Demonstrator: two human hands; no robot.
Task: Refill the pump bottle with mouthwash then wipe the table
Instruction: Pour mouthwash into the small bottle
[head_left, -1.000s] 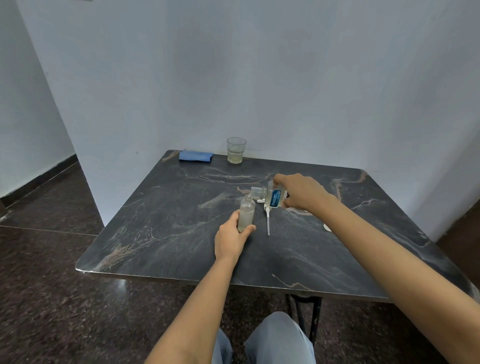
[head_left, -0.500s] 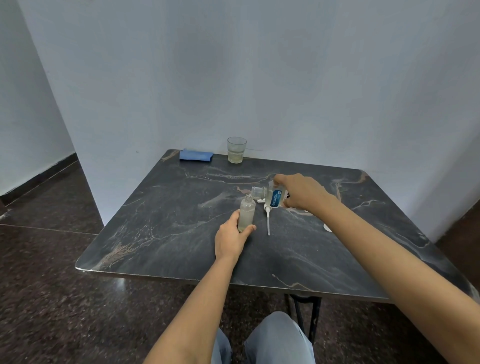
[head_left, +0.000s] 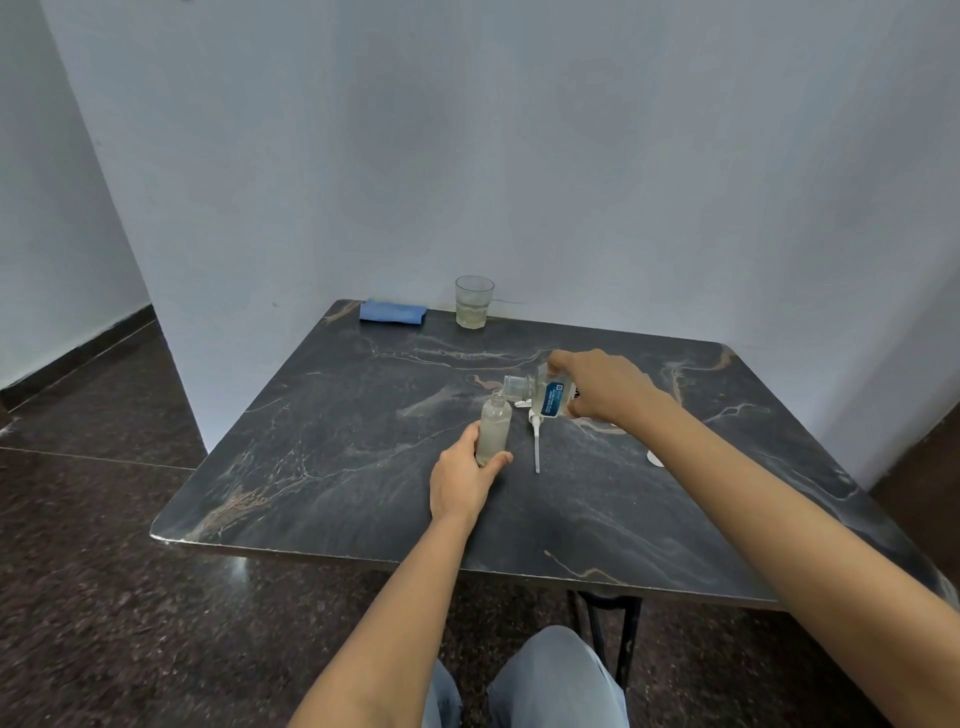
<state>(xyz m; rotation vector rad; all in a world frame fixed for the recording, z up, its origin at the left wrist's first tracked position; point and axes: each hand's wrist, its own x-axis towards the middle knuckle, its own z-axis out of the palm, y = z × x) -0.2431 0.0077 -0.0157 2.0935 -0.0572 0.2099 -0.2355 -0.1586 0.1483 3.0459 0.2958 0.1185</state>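
Nothing moved, mouthwash bottle (head_left: 545, 396) tilted, pump bottle (head_left: 493, 427) cloudy

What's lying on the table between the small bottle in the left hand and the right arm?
In the head view, the detached white pump head with its dip tube lies flat between the small bottle and the right forearm, tube pointing toward the person.

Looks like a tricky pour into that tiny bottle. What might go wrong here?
1. The small bottle has a narrow neck, and the mouthwash bottle in the right hand is tipped nearly sideways, so liquid may miss and run onto the table.
2. The pump tube lies loose right beside the pour and could get splashed.
3. The blue cloth sits at the far edge, a reach from any spill.
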